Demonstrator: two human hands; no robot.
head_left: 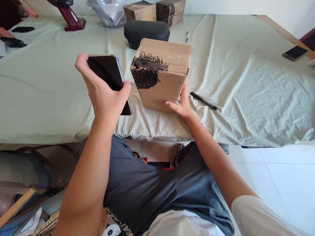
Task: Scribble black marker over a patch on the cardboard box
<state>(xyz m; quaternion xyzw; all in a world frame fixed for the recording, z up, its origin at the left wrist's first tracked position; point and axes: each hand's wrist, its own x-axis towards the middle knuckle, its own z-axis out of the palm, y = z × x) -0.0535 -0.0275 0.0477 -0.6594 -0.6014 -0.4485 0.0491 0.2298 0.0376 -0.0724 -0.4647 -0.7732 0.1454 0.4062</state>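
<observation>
My left hand [102, 88] is closed around a smartphone [105, 68] with a dark screen, held above the cloth-covered table. Thumb and fingers grip its opposite edges. A brown cardboard box [159, 88] stands upright in front of me, its top and near left corner scribbled over in black. My right hand [182, 103] holds the box at its lower right, thumb on the near face and the other fingers along the right side, partly hidden. Just right of that hand lies a black marker pen [203, 100] on the cloth.
Behind the box sits a black zip case [147, 32]. Further back are more cardboard boxes [142, 12], a clear plastic tub [108, 13] and a dark red stand [72, 19]. A small pen [187, 36] and another phone [294, 52] lie to the right on the green cloth [246, 82].
</observation>
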